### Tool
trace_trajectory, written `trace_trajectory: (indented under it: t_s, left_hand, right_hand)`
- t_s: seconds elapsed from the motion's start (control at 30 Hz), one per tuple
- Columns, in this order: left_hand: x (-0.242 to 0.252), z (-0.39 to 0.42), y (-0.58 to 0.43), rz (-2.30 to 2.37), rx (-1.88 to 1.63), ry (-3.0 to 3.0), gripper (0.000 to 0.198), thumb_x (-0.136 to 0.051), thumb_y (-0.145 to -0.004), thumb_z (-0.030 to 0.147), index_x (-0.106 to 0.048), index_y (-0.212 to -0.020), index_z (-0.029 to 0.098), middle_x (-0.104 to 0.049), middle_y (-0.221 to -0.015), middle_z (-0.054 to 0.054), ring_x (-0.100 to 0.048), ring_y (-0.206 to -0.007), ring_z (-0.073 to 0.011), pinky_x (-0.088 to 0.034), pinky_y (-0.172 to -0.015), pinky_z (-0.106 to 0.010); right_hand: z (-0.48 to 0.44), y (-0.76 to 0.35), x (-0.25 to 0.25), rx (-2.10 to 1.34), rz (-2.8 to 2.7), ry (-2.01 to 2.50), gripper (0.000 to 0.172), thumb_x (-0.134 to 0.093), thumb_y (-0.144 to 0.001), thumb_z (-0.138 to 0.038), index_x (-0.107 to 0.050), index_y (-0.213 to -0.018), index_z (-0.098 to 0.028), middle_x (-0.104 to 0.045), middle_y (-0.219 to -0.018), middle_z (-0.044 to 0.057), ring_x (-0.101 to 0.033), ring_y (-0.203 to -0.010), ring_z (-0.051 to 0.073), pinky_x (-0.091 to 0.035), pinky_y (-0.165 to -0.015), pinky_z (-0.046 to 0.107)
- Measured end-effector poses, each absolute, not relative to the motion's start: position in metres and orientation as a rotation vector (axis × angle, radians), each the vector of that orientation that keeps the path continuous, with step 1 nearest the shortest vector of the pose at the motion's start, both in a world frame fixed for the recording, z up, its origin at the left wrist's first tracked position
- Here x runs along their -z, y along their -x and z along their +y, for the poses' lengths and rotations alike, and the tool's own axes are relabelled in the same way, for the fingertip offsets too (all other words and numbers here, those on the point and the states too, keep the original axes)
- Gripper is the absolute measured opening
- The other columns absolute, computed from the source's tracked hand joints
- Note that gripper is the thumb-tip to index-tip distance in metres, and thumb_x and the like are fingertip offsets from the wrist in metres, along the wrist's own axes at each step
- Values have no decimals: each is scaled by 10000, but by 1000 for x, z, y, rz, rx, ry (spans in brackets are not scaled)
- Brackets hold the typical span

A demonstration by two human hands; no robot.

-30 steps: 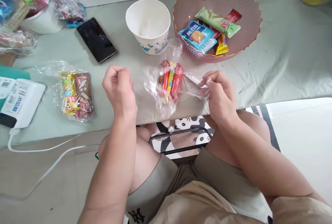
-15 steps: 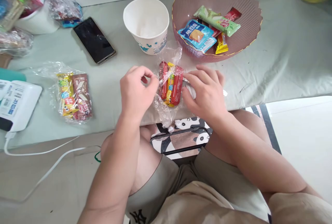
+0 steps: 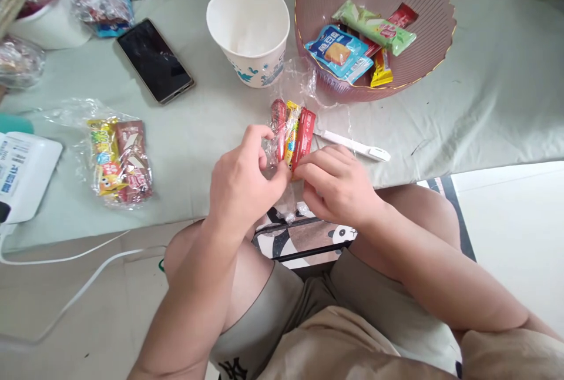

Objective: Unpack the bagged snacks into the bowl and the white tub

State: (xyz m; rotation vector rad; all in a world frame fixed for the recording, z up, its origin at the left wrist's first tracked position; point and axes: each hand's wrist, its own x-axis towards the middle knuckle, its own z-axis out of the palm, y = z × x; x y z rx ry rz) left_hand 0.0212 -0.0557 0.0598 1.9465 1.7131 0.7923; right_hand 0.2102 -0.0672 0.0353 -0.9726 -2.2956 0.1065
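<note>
Pale green cloth (image 3: 211,127) covers the worktop, its near edge hanging just above the wearer's knees. L hand (image 3: 242,186): thumb & index spread apart in an arch, thumb tip at near end of a yellow packet (image 3: 291,133), index by the clear film (image 3: 299,77). R hand (image 3: 339,183): fingers bunched, tips down on near end of right-side red bar (image 3: 305,136); thumb hidden, so can't tell if it's a true pinch. Bundle = left-side red bar (image 3: 278,124), yellow packet, right-side red bar, lying close together near the middle of the near edge, film loose around them, some trailing over that edge. Step in hand, my read: getting the bars out of the film, w/ wrap looking partly opened. Next move would call for a firm hold on one bar's near end & film kept back w/ the L. Long axes run approx. near edge to far edge; right-side bar's far end leans R, left-side one's slightly L, so a slight fan. Near ends point at wearer, partly under fingers. Just R of bundle: white knife-like tool (image 3: 359,148), slanting to near edge. Beyond, twd far edge: paper tub (image 3: 248,22), ribbed pink bowl (image 3: 423,33) w/ snacks. Twd L end: phone (image 3: 155,60), second film-wrapped pack (image 3: 120,160).
</note>
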Motion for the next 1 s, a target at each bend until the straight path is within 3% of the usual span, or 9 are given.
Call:
trace_trajectory:
  t_s: [0.13,0.27,0.4,0.5,0.63,0.73,0.83,0.9,1.0]
  left_hand:
    - [-60,-55,-5,1736,-799,-1770,247,-599,-707,78,-598,-891,242,-499,-572,82,-447,-498,-116,-379,-559,-282]
    - [-52,-41,22,1719,-1049,-1358,213,-540,-624,68,-595,-758,223,-429,-477,80,-329,-415,-95,-218,-433,-270]
    - [-47,-25,43,1768,-1241,-996,173,-476,-496,72,-538,-574,214,-336,-378,72,-214,-360,-76,-93,-410,-278]
    - [-48,-20,50,1702,-1411,-978,116,-489,-493,124,-510,-549,224,-273,-408,67,-180,-393,-76,-83,-435,-290]
    - [-53,-24,40,1670,-1546,-1564,101,-652,-652,201,-557,-664,235,-480,-586,32,-413,-541,-119,-310,-518,-313]
    - [-56,-30,21,1616,-1230,-2146,140,-761,-714,230,-661,-812,235,-696,-872,-39,-639,-864,-224,-511,-799,-398]
    - [-53,-29,5,1668,-856,-2224,313,-813,-753,256,-712,-1049,241,-744,-1186,-74,-657,-1134,-291,-503,-1013,-437]
    - [-48,-25,1,1742,-698,-2093,332,-799,-785,257,-719,-1107,244,-760,-1166,-65,-685,-1027,-268,-518,-915,-397]
    - [-44,-19,3,1828,-663,-1911,89,-725,-850,237,-746,-936,229,-756,-853,-21,-622,-683,-183,-459,-698,-330]
  right_hand:
    - [-72,-212,-35,-192,-2459,1161,239,-429,-882,-155,-663,-837,-180,-626,-635,-6,-410,-519,122,-291,-554,299]
    - [-68,-211,-41,-417,-2522,1539,323,-387,-892,-264,-699,-919,-185,-639,-641,13,-297,-518,128,-160,-506,289]
    - [-62,-207,-47,-563,-2501,1790,378,-374,-881,-307,-703,-1022,-183,-616,-656,41,-243,-548,141,-164,-540,299]
    - [-60,-206,-47,-568,-2474,1853,406,-389,-870,-322,-693,-1093,-170,-571,-629,45,-224,-540,148,-171,-545,311]
    - [-59,-206,-45,-600,-2438,1899,454,-388,-882,-327,-648,-1213,-156,-622,-661,61,-343,-525,171,-196,-552,317]
    - [-59,-206,-45,-676,-2395,1897,491,-397,-884,-292,-587,-1311,-142,-694,-721,73,-513,-572,210,-248,-572,319]
    - [-58,-205,-46,-717,-2362,1894,515,-410,-873,-263,-555,-1353,-146,-747,-795,78,-625,-647,244,-297,-588,325]
    - [-57,-205,-46,-720,-2338,1902,564,-411,-867,-257,-524,-1408,-143,-759,-810,80,-652,-665,258,-322,-587,328]
    - [-56,-206,-44,-716,-2291,1859,689,-410,-858,-245,-422,-1538,-132,-762,-794,73,-656,-663,261,-364,-587,337]
